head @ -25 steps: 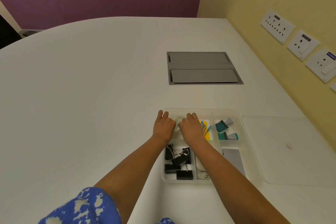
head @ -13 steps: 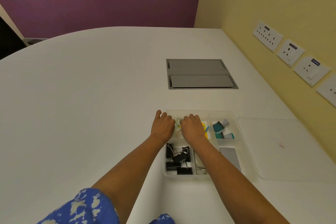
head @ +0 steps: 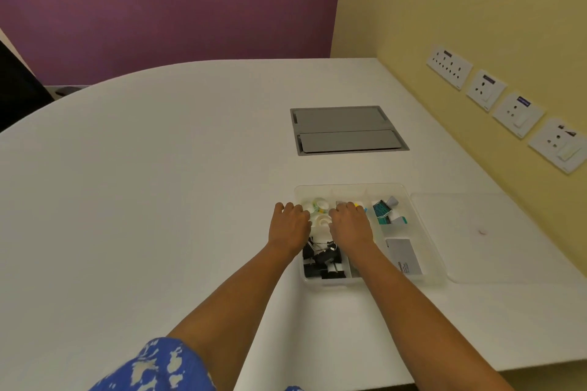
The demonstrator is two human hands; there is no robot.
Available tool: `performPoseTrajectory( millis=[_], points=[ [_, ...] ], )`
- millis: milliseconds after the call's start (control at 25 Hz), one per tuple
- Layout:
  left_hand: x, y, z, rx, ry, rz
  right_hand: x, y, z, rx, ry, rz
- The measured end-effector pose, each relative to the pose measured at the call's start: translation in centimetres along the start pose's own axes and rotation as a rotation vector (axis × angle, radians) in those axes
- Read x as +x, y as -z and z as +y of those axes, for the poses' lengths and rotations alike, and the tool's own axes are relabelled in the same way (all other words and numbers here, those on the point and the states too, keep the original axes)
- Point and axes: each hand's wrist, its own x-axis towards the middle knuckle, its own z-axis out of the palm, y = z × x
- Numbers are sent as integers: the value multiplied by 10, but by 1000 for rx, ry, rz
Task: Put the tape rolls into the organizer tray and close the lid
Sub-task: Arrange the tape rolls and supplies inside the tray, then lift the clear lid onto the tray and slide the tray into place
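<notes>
A clear plastic tray [head: 422, 233] sits on a white table [head: 158, 184], split into several compartments. Its clear lid [head: 495, 238] lies flat on the table just right of it, so the tray is uncovered.

The tape rolls [head: 320, 214] are in the tray's far-left compartment. One is pale with a small green and yellow pattern and stands tilted near the far wall. Another is plain white and lies flat just nearer, its centre hole showing. A further white roll may sit against the left wall, but it is too small to be sure.

The left hand [head: 289, 227] lies palm down over the tray's left rim, fingers curled loosely at the edge of the rolls; whether it grips anything cannot be told. The right hand [head: 351, 225] lies palm down just right of the rolls, fingers bent downward and hiding what is beneath, so its grasp cannot be told either.

Black binder clips [head: 322, 260] fill the near-left compartment. Teal and grey clips [head: 386, 211] lie in the far-right one, and a grey card [head: 405, 255] in the near-right.
</notes>
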Motion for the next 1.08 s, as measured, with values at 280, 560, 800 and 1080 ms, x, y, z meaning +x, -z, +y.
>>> performPoseTrajectory(
  millis=[280,560,800,1080],
  points=[
    [-5,0,42,-88,-28,38,-28,-3,34,54,-60,-19],
    [55,12,134,-185,-15,60,-23,-13,161,168,-211,46],
    [99,2,255,-373,108,37,-33,-42,297,183,-278,16],
    [119,-25,343,-489,215,-91,-69,-80,408,167,-358,-142]
  ],
)
